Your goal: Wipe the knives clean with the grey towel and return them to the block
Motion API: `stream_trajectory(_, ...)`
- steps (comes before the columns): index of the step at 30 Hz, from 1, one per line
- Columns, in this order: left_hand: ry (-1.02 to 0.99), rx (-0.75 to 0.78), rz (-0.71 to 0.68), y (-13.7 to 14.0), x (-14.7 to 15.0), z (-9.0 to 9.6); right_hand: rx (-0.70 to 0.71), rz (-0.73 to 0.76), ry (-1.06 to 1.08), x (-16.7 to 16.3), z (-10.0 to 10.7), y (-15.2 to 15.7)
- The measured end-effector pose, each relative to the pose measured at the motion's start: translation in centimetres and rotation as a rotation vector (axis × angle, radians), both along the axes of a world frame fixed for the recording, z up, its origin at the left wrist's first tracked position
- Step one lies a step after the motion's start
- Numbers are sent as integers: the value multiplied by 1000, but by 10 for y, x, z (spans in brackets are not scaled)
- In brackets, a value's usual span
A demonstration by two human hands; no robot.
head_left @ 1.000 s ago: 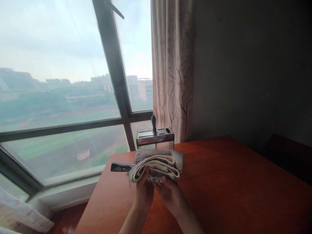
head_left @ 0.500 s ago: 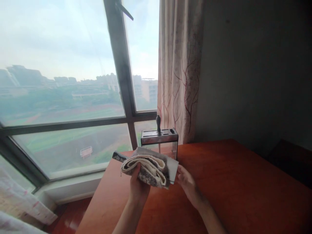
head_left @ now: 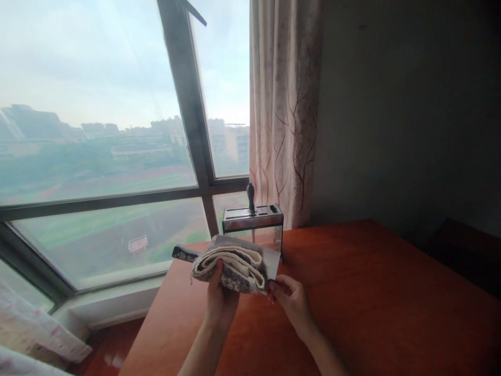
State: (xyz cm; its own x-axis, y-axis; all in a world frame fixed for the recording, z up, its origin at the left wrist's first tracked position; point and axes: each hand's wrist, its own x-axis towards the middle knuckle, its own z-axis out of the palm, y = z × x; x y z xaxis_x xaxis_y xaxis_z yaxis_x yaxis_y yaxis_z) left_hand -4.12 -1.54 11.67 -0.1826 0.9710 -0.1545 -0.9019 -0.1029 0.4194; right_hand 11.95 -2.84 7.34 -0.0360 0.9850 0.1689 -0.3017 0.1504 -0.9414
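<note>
My left hand [head_left: 219,298] grips a folded grey and cream cloth [head_left: 230,266] wrapped over the flat blade of a cleaver [head_left: 271,262]. The cleaver's dark handle [head_left: 183,253] sticks out to the left of the cloth. My right hand [head_left: 291,301] is just right of the cloth, with its fingertips pinching the lower right corner of the cloth and blade. Both hands hover above the red-brown wooden table [head_left: 371,292].
A knife block [head_left: 252,222] with a metal top and clear walls stands at the table's far edge, one dark handle [head_left: 250,196] rising from a slot. A big window [head_left: 97,156] lies to the left, a patterned curtain [head_left: 284,109] behind the block, a dark wall on the right.
My right hand left the cloth, moved out to the right, then came back to the cloth's lower right corner. The cloth and cleaver shifted slightly left in my left hand.
</note>
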Motion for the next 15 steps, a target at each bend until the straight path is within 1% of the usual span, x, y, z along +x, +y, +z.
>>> stream_trajectory(8,-9,-22,2,-1,1,4,-70,-1,38,-6,-6,-5)
stream_trajectory(15,-43,-34,17,-1,3,5,-84,24,57,-14,-8,-10)
